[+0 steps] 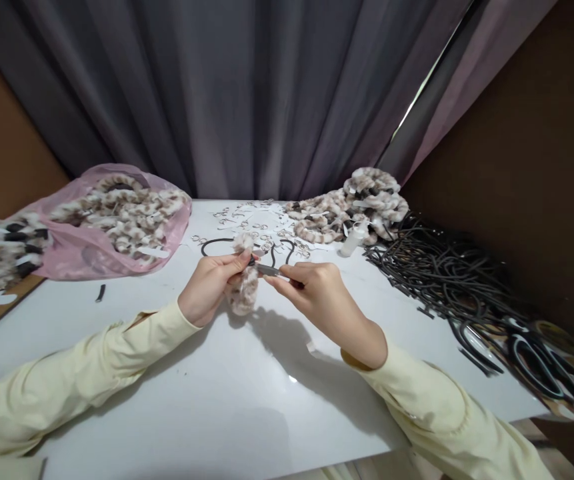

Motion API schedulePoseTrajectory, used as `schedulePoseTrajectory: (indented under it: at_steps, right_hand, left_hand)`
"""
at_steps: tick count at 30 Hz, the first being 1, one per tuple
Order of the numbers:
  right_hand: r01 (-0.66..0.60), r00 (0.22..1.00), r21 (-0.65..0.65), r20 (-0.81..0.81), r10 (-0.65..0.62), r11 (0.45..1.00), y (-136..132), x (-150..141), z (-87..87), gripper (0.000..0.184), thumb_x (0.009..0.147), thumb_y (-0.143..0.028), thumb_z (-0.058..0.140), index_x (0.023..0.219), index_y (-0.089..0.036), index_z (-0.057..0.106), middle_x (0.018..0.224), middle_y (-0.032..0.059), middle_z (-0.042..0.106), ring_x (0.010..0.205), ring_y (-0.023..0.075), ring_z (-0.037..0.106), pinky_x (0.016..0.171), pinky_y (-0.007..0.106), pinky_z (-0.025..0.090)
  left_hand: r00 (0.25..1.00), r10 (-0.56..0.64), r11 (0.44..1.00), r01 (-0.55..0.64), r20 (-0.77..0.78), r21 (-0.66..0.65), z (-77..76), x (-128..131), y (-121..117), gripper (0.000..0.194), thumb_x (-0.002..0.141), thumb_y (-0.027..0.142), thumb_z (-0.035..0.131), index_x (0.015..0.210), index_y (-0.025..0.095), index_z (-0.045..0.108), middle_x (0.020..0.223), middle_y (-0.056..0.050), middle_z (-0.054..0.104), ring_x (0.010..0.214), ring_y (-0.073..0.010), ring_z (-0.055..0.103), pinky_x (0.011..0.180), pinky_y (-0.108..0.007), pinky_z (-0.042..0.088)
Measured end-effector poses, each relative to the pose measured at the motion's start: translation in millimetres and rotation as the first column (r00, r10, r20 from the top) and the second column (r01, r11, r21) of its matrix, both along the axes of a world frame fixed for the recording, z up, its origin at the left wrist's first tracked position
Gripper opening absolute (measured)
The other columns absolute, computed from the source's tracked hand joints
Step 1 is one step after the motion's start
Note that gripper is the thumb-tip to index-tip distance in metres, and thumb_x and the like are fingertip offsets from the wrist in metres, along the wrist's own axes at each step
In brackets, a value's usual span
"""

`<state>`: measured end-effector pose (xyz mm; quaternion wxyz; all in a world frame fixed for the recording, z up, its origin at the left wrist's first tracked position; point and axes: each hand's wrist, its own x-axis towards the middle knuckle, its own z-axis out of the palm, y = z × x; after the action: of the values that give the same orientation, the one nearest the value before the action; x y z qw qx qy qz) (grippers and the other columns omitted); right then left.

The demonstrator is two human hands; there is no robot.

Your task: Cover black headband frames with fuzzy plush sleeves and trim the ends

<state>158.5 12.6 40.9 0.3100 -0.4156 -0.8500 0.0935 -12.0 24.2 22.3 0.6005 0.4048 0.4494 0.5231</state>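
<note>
My left hand (213, 285) is closed around a fluffy white-and-brown fur loop (243, 297), raised over the white table. The fur hangs below the thumb and pokes out above it. Between thumb and fingertips, a black band (253, 260) shows at the fur. My right hand (311, 283) pinches a slim dark grey piece (268, 269), whose far end meets the black band. Whether this piece is a tool or a tube is not clear. Behind the hands, thin black cords (217, 243) lie on the table.
A pink plastic bag (67, 260) full of fur loops stands at left. Small metal clasps (261, 228) are scattered at the back. More fur loops (374, 190) and a small white bottle (354, 240) sit behind at right, beside a heap of black tubes (437, 267). A short black piece (101, 293) lies left.
</note>
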Motion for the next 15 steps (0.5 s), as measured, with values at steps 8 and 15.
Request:
schedulePoseTrajectory:
  at_steps: [8, 15]
  right_hand:
    - [0.0, 1.0, 0.035, -0.002, 0.0, 0.999, -2.5, 3.4, 1.0, 0.036, 0.084, -0.023, 0.056, 0.053, -0.015, 0.04, 0.05, -0.0051, 0.032, 0.047, 0.0063, 0.025, 0.049, 0.022, 0.021]
    - [-0.003, 0.999, 0.027, 0.038, 0.001, 1.0, -1.1, 0.9, -3.0, 0.035, 0.086, -0.025, 0.053, 0.054, -0.014, 0.044, 0.051, -0.0042, 0.035, 0.047, 0.0064, 0.029, 0.05, 0.022, 0.023]
  left_hand:
    - [1.0, -0.018, 0.999, 0.019, 0.018, -0.037, 2.3, 1.2, -1.1, 0.034, 0.061, 0.038, 0.076, 0.083, 0.012, 0.072, 0.062, -0.003, 0.065, 0.055, -0.0083, 0.054, 0.053, -0.017, 0.04]
    - [1.0, -0.019, 0.998, 0.019, -0.005, -0.053, 0.1, 0.9, -3.3, 0.037, 0.06, 0.041, 0.076, 0.083, 0.012, 0.072, 0.059, -0.001, 0.061, 0.051, -0.0062, 0.048, 0.049, -0.016, 0.037]
